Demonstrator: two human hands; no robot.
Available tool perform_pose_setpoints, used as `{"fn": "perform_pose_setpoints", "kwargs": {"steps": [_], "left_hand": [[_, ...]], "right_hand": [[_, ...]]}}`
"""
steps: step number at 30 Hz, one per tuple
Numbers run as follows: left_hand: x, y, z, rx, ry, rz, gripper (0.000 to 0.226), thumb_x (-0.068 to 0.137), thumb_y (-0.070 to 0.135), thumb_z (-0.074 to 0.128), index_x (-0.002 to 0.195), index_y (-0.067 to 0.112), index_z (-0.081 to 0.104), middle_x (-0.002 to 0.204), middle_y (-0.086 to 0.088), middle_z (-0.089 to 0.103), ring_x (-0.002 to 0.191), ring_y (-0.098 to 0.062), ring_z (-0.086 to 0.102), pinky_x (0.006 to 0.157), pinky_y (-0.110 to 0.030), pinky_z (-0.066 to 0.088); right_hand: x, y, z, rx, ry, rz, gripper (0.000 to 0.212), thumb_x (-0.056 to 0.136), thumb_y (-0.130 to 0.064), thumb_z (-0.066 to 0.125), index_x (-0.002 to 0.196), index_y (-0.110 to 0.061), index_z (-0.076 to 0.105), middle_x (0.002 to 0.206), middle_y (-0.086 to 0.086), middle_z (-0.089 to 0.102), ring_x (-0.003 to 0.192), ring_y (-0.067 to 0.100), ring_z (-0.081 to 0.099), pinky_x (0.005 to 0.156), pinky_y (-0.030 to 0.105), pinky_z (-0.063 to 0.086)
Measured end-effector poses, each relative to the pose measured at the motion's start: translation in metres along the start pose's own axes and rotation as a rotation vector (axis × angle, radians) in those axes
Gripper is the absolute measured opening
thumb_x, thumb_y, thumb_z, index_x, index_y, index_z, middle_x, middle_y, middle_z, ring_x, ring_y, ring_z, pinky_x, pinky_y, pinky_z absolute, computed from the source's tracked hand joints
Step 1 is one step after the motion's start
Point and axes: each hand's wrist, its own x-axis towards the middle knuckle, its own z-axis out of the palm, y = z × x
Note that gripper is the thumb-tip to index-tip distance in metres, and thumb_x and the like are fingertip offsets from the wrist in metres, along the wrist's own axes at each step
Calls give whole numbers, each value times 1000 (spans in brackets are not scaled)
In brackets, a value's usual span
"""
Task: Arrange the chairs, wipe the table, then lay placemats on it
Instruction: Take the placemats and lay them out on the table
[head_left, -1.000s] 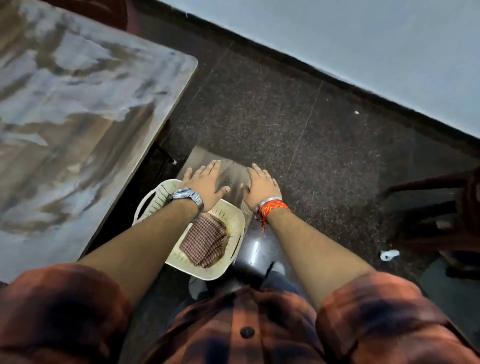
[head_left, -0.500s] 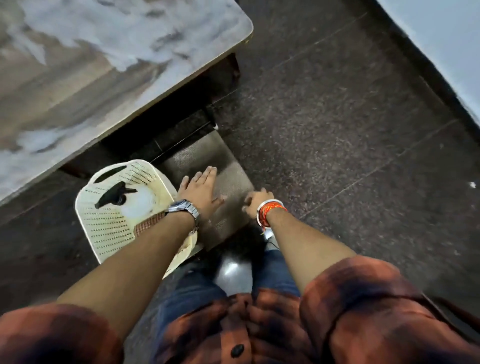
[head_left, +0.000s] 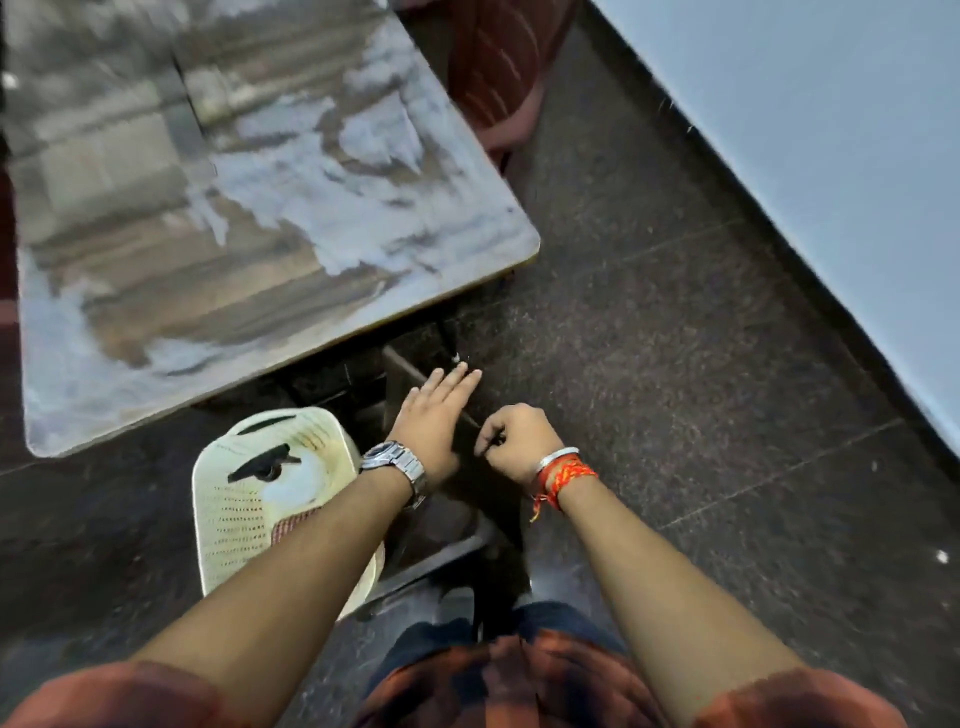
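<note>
A dark placemat (head_left: 447, 525) lies low in front of me, just off the table's near corner. My left hand (head_left: 434, 421), with a watch on the wrist, rests flat on it with straight fingers. My right hand (head_left: 517, 439), with a red thread band, has its fingers curled and pinches the mat's right edge. The table (head_left: 260, 208) has a streaked, patchy grey-brown top. A cream plastic basket (head_left: 249, 499) stands to the left of the mat under my left forearm, with a checked cloth (head_left: 293, 522) in it.
A red-brown chair (head_left: 498, 67) stands past the table's far right corner. A pale wall (head_left: 831, 156) runs along the right, with dark speckled floor (head_left: 675, 364) between it and the table.
My right hand went from lying flat on the mat to curling and pinching its edge. My left hand stayed flat on the mat. My view swung, so more of the tabletop shows.
</note>
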Motion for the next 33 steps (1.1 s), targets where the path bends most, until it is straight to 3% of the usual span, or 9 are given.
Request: {"fn": "perform_pose_setpoints", "kwargs": {"steps": [3,5,7,9,18,22,26,30,33], "left_hand": [[18,12,-54,64,73,7,78,80,21,69,148,34,36,151,8,43,145,-17,31,120,-44,10],[24,15,-91,54,95,-7,52,79,19,67,127,37,59,123,9,66,122,-16,56,112,-39,28],[33,18,-127,-1,84,-23,38,76,11,69,107,33,72,98,5,73,98,-19,66,85,-29,48],[46,23,-158,-67,51,-25,34,71,3,74,98,24,77,85,0,72,82,-16,65,67,-23,44],[129,67,-248,-175,173,-211,34,71,-2,77,93,23,79,76,2,72,73,-13,64,63,-19,43],[171,79,-269,-164,288,-283,37,74,-6,69,95,22,80,76,-1,72,76,-17,67,64,-21,44],[202,71,-284,-101,419,-384,46,79,-6,58,101,28,78,91,-3,75,90,-24,68,70,-27,49],[232,43,-302,22,556,-429,42,83,4,58,107,34,76,96,-8,75,95,-33,67,79,-39,55],[267,17,-322,192,618,-424,32,92,19,59,115,38,72,101,-8,74,97,-34,67,68,-33,49]], "right_hand": [[8,-29,-65,-90,-46,-106,31,67,-1,60,59,-29,70,67,-9,67,63,1,57,59,5,39],[14,-46,-108,-119,-53,-184,33,66,-1,62,55,-32,66,67,-10,66,64,1,58,60,5,39],[27,-57,-146,-93,-43,-264,33,64,-2,62,54,-32,65,71,-8,68,71,5,61,70,16,48],[43,-61,-178,-69,-14,-340,31,62,-2,59,54,-31,66,72,-6,69,76,7,63,77,26,52],[143,-64,-293,16,90,-646,38,66,9,66,55,-26,58,74,-1,67,72,5,62,73,14,48],[192,-63,-327,-6,88,-689,23,73,-1,70,76,-17,55,78,-2,62,71,6,56,68,15,43],[239,-68,-333,-97,90,-744,30,83,-7,65,111,-16,66,96,3,62,90,14,58,86,24,44],[296,-81,-330,-140,16,-789,35,89,-8,56,119,-22,67,112,-1,70,107,16,62,94,30,47],[340,-95,-337,-94,77,-802,38,88,-6,55,121,-21,66,116,-1,69,110,17,63,96,32,48]]}}
